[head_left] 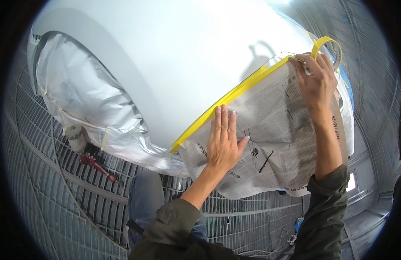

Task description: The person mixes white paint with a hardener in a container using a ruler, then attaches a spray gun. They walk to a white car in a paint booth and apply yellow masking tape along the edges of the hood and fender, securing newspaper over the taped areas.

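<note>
A sheet of newspaper (270, 102) hangs against the lower edge of a white car body panel (183, 47). Yellow masking tape (239, 92) runs along the paper's upper edge, on the panel. My left hand (225, 141) lies flat on the newspaper, fingers stretched out, its fingertips at the tape. Farther up to the right, my right hand (317, 80) pinches the tape at the paper's upper corner. A loose loop of the same tape (325, 40) curls above that hand. Exactly how the fingertips grip is partly hidden.
Crinkled plastic sheeting (81, 80) covers the wheel arch at left. On the grated floor (85, 190) are a grey cylindrical container (76, 138) and a red tool (98, 167). My bent knee (146, 195) is below the panel. A pale hose (274, 247) lies at lower right.
</note>
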`<state>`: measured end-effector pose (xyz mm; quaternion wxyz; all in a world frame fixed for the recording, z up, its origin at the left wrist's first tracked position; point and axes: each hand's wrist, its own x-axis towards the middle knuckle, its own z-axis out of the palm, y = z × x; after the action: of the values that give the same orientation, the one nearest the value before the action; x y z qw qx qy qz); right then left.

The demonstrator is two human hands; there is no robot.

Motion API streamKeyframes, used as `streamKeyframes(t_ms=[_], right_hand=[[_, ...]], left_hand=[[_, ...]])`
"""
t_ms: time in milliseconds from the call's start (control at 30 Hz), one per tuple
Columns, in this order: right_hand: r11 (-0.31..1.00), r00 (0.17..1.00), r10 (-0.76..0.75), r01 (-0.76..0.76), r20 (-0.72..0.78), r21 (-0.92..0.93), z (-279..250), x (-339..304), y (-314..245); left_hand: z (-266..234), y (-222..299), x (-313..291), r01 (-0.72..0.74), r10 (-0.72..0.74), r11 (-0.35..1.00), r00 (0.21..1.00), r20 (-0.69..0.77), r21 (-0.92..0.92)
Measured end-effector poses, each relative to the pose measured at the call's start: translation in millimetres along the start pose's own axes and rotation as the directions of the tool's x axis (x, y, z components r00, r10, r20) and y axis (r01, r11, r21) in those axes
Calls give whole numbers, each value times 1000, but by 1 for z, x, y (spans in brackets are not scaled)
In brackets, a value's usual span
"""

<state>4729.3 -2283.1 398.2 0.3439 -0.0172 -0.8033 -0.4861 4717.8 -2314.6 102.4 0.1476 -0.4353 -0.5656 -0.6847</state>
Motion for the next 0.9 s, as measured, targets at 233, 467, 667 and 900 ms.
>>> streamKeyframes(t_ms=[233, 467, 667, 900], right_hand=[[998, 998, 56, -55, 41, -16, 7, -7, 8], [996, 995, 86, -86, 57, 4, 12, -7, 9], [995, 991, 99, -99, 92, -2, 24, -11, 14], [994, 983, 113, -112, 145, -11, 26, -8, 15]], left_hand=[[-2, 8, 22, -68, 67, 995, 998, 6, 74], [-5, 23, 49, -111, 107, 990, 993, 40, 87], [-5, 41, 79, -113, 110, 993, 990, 93, 32], [-1, 62, 114, -131, 125, 990, 986, 113, 55]])
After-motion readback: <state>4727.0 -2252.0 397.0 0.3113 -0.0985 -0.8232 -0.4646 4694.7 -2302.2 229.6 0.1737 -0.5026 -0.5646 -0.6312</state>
